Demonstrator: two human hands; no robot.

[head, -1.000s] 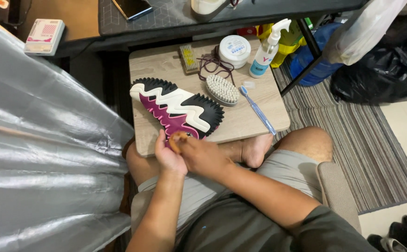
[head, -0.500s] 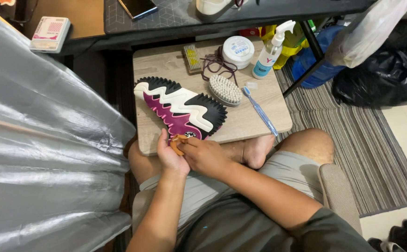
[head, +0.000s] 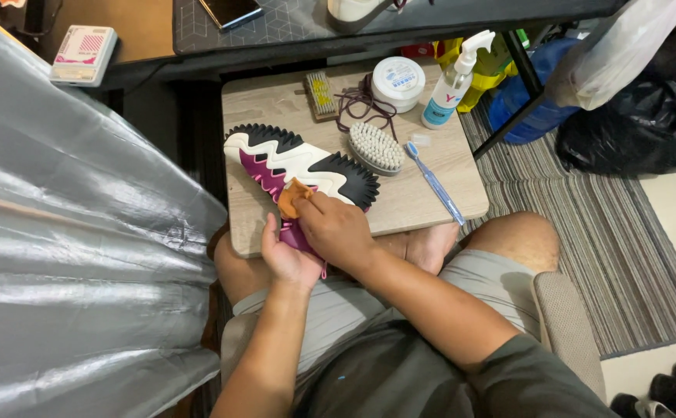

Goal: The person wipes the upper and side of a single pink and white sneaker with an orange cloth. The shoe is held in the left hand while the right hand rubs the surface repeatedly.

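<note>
A sneaker with a white and magenta side and a black jagged sole lies on its side on a small wooden table. My right hand presses an orange cloth against the shoe's side near the heel. My left hand grips the shoe's lower end at the table's front edge.
On the table lie a white bristle brush, a blue toothbrush, a small yellow brush, dark laces, a white round tub and a pump bottle. A silver plastic sheet fills the left. A striped rug lies right.
The orange cloth has come into view under my right hand, which has slid a little up the shoe's side. The view has shifted slightly.
</note>
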